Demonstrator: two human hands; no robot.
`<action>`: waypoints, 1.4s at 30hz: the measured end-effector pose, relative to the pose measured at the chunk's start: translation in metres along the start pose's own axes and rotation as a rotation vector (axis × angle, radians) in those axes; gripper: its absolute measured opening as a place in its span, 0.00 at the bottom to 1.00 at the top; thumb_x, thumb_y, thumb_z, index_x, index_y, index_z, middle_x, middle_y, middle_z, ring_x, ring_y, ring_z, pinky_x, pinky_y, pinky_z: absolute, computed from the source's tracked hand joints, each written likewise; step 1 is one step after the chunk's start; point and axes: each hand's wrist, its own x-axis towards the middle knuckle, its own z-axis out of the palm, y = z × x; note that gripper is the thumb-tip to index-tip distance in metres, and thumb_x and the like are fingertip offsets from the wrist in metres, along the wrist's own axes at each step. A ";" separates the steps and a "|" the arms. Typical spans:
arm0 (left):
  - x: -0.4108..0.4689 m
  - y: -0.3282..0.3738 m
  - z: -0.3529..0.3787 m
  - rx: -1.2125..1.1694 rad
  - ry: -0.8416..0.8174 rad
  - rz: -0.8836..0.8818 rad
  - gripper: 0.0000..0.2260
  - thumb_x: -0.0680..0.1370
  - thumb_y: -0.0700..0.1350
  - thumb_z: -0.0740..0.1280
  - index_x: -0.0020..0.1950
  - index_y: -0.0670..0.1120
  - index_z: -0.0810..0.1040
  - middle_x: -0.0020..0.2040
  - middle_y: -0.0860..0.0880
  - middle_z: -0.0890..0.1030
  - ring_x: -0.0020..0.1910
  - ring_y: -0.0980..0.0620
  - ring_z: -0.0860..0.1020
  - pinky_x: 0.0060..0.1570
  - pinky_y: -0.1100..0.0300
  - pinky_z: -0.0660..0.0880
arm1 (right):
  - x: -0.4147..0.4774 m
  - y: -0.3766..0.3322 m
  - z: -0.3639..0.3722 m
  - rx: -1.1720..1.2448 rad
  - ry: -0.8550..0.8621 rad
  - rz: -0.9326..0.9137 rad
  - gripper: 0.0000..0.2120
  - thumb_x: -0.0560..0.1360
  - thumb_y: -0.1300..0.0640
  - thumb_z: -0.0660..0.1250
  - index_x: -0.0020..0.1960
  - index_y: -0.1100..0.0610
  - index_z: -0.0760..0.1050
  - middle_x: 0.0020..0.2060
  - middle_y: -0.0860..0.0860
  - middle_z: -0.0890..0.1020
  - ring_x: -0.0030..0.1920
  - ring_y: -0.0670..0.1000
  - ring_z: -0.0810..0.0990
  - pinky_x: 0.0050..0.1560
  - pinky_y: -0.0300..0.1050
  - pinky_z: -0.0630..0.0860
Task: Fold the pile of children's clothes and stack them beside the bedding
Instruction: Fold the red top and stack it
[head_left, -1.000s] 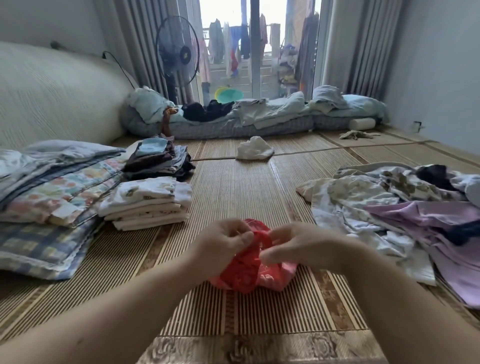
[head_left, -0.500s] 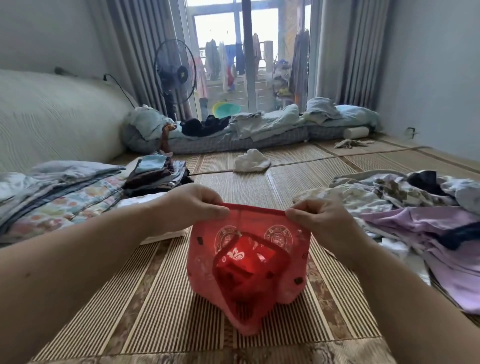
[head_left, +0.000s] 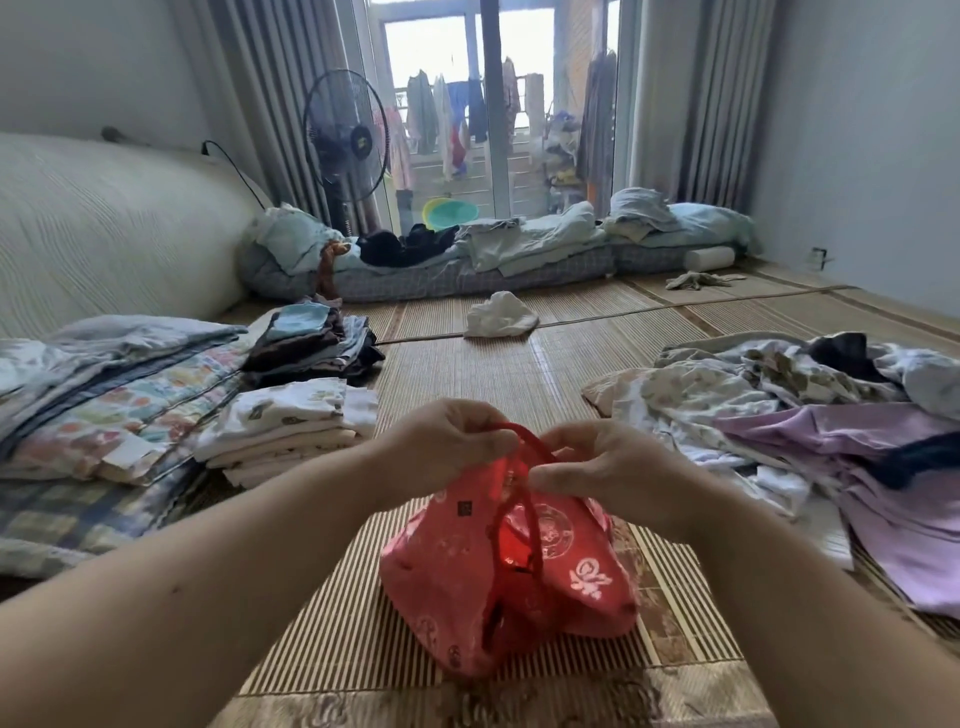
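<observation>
Red patterned cloth garment (head_left: 511, 582) bunched right of the folded white clothes stack (head_left: 291, 431).
Its top is pinched by left hand (head_left: 447, 447) and right hand (head_left: 605, 470), drawn together, no longer spread.

Two bare hands in shot: left hand (head_left: 447, 447), right hand (head_left: 602, 467), both with full, rounded fingers. The forearms are bare too, broad and smooth right to the frame's edge, left forearm (head_left: 208, 571) with one tiny dark speck on it, right forearm (head_left: 810, 597) just as uncovered.

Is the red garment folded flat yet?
Not folded: the red garment hangs bunched, its top pinched by the left hand and right hand.
</observation>
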 end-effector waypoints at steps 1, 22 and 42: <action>0.001 -0.002 0.006 -0.011 0.006 0.005 0.07 0.76 0.44 0.69 0.38 0.51 0.82 0.33 0.51 0.80 0.33 0.52 0.76 0.35 0.58 0.73 | 0.000 0.001 0.002 -0.012 -0.024 0.023 0.08 0.73 0.57 0.72 0.51 0.58 0.80 0.44 0.58 0.85 0.44 0.59 0.84 0.48 0.51 0.79; -0.034 -0.085 0.120 0.116 0.332 -0.581 0.43 0.56 0.76 0.66 0.62 0.53 0.61 0.54 0.55 0.76 0.52 0.52 0.78 0.56 0.52 0.76 | 0.017 0.004 -0.004 0.581 0.422 -0.077 0.05 0.75 0.61 0.69 0.46 0.63 0.76 0.28 0.55 0.82 0.29 0.51 0.82 0.29 0.45 0.80; -0.046 0.033 -0.100 0.203 0.707 -0.219 0.14 0.82 0.49 0.56 0.41 0.45 0.74 0.41 0.44 0.81 0.33 0.50 0.79 0.23 0.63 0.70 | 0.006 -0.054 -0.023 0.629 0.470 -0.188 0.08 0.73 0.56 0.68 0.38 0.55 0.84 0.34 0.55 0.83 0.33 0.51 0.81 0.36 0.45 0.81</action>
